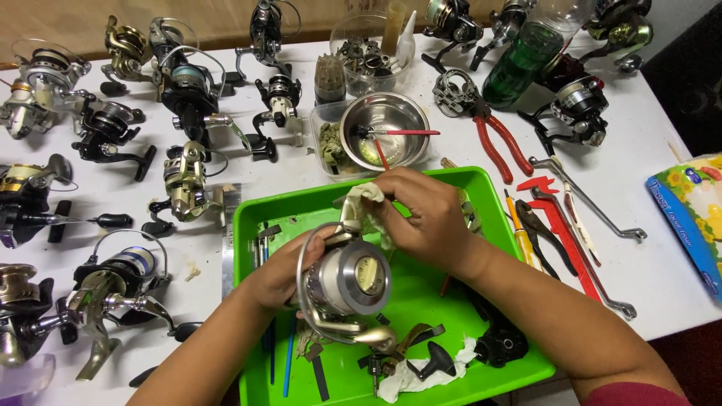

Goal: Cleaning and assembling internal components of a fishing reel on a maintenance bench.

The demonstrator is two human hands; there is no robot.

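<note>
My left hand [282,272] grips a silver and gold spinning fishing reel [347,284] from the left, holding it above a green plastic tray [519,359]. Its spool faces the camera and its wire bail arcs around the left side. My right hand [421,218] pinches a crumpled whitish cloth [366,201] against the top of the reel body. In the tray below lie small dark reel parts, a black handle knob [438,364], another crumpled white cloth [410,380] and a blue stick [289,365].
Many spinning reels [184,184] cover the white table on the left and along the back. A steel bowl [385,129] with a red-handled brush sits behind the tray. Red pliers [504,143], wrenches [587,203] and a screwdriver lie right; a green bottle [523,60] stands behind.
</note>
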